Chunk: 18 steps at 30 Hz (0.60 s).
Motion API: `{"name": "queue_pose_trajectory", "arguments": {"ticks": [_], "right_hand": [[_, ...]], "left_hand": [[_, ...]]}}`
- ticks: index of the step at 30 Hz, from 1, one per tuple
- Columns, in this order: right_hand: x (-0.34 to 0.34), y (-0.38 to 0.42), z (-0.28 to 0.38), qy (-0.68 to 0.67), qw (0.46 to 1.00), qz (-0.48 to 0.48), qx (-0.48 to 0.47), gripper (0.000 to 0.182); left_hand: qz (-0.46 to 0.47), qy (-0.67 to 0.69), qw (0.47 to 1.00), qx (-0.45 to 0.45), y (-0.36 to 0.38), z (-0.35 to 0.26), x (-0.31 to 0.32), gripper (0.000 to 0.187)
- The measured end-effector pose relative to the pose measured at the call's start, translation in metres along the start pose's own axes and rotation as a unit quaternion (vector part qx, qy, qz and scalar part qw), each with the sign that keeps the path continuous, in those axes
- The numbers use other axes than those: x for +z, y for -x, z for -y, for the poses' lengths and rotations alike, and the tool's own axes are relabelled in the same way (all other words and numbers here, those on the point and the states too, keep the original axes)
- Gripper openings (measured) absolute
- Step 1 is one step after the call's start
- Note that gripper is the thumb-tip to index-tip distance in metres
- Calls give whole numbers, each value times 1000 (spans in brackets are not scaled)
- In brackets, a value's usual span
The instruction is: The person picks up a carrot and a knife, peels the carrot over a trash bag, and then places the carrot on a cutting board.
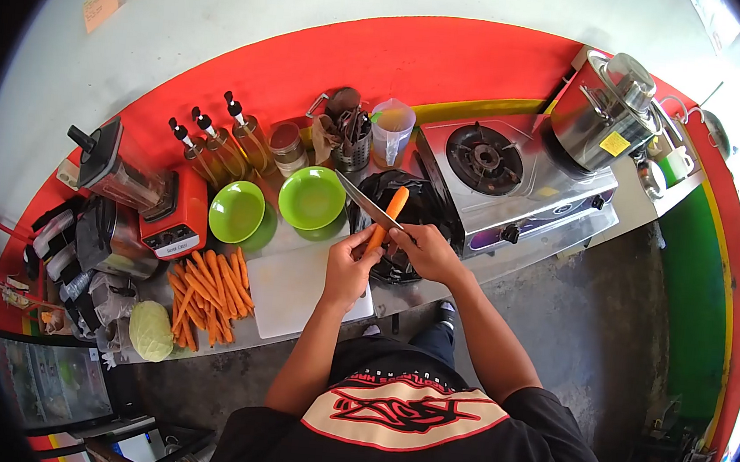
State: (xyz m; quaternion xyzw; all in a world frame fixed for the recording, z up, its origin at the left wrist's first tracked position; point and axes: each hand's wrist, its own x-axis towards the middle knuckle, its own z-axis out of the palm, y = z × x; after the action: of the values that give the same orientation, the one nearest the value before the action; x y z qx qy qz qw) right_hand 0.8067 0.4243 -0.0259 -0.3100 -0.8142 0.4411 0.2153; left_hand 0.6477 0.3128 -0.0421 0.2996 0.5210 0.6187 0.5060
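Observation:
My left hand (pixel 352 269) is closed round the lower end of an orange carrot (pixel 398 203), held upright at a tilt. Across the carrot lies the blade of a knife (pixel 360 198), its tip pointing up and left. The knife's handle is inside my right hand (pixel 425 252), whose fingers are wrapped round it close to the carrot. Both hands are over the right end of a white cutting board (pixel 289 299) and a black plastic bag (pixel 425 202). Left of the board is a pile of carrots (pixel 209 292).
Two green bowls (pixel 312 198) stand behind the board, with oil bottles (pixel 253 142) and a utensil holder (pixel 352 141) further back. A red blender (pixel 174 214) and a cabbage (pixel 151 331) are at the left. At the right is a gas stove (pixel 513 200) bearing a large steel pot (pixel 604 119).

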Motion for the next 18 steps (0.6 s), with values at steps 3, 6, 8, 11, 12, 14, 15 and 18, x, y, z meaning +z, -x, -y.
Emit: {"name": "queue_pose_trajectory", "arguments": {"ticks": [3,6,8,11,12,14,15,18], "right_hand": [[0,2,2,-15,1000,-3,7,37],[-1,5,5,-39,999,-14,-8,36],[-1,5,-1,-34,999,-6,-2,36],[-4,7,1,-16,1000,6,8,35],[-6,7,4,-2,1000,11,10,35],[-8,8,11,6,1000,10,1,35],[-8,9,13,14,1000,10,-6,35],[-8,7,5,14,1000,27,1,36]], "left_hand": [[-1,5,1000,5,1,-3,1,49],[0,10,1000,7,3,-3,2,49],[0,16,1000,10,3,-2,2,49],[6,17,1000,12,3,0,0,49],[11,15,1000,15,2,1,-1,49],[15,13,1000,20,2,1,-1,49],[12,6,1000,15,2,0,-1,49],[15,-7,1000,14,3,1,-3,49]]}}
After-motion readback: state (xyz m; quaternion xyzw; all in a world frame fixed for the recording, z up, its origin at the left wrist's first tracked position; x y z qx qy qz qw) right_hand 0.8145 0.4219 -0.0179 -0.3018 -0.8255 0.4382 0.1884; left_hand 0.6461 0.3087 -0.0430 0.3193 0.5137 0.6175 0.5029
